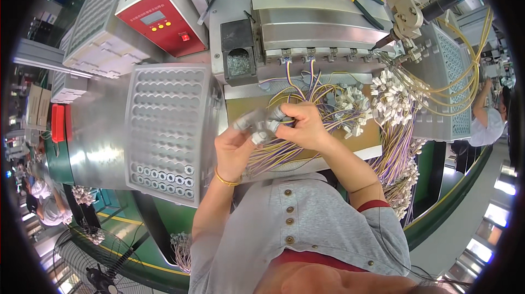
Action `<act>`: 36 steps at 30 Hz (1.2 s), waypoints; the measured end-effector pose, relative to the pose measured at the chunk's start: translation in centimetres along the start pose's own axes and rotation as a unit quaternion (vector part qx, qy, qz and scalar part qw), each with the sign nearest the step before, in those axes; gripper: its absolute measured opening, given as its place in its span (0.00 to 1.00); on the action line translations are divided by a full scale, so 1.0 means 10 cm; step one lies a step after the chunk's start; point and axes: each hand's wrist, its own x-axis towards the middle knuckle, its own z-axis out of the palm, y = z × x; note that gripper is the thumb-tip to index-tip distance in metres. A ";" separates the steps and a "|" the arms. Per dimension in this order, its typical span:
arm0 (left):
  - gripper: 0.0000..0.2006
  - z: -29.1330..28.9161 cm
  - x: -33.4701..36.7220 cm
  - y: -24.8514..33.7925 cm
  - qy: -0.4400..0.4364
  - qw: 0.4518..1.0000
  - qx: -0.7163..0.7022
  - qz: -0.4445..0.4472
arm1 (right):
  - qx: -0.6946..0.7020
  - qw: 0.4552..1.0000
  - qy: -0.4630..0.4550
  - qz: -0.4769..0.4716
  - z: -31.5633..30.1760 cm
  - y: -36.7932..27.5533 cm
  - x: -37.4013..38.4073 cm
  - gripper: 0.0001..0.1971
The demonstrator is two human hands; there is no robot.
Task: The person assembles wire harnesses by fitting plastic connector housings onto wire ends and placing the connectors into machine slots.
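Observation:
My left hand (232, 149), with a yellow band at its wrist, is closed in a pinch over the middle of the work area. Opposite it, my right hand (305, 126) is also pinched, fingertips nearly meeting the left ones. Greyish covers show on several fingertips. A small whitish piece (261, 136) shows between the hands; motion blur hides its kind and which fingers grip it. Below and behind them spread purple, yellow and white wires (284, 149) with white connectors (353, 109) on a brown board (350, 143). Two wired ends sit in the metal fixture (328, 56) beyond.
At left lies a grey moulded tray (164, 130) with metal rings in its nearest rows. Behind it stands a red-and-white control box (164, 21). Cutting pliers (361, 7) lie on the fixture. A soldering head (391, 37) and a bundle of wired connectors (394, 97) are at right.

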 end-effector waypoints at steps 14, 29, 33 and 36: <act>0.15 0.11 0.04 0.01 0.015 0.995 0.102 0.001 | -0.011 0.999 0.047 -0.024 0.01 0.06 -0.05 0.03; 0.10 0.11 0.21 -0.08 0.047 0.988 -0.098 -0.111 | 0.062 0.996 0.011 0.059 -0.12 0.03 -0.04 0.05; 0.14 0.20 0.20 -0.20 -0.060 0.974 -0.170 -0.135 | 0.135 0.986 -0.002 0.096 -0.21 0.08 -0.07 0.05; 0.16 0.30 0.19 -0.33 -0.044 0.987 -0.096 -0.117 | 0.135 0.972 0.173 0.088 -0.33 0.16 -0.07 0.05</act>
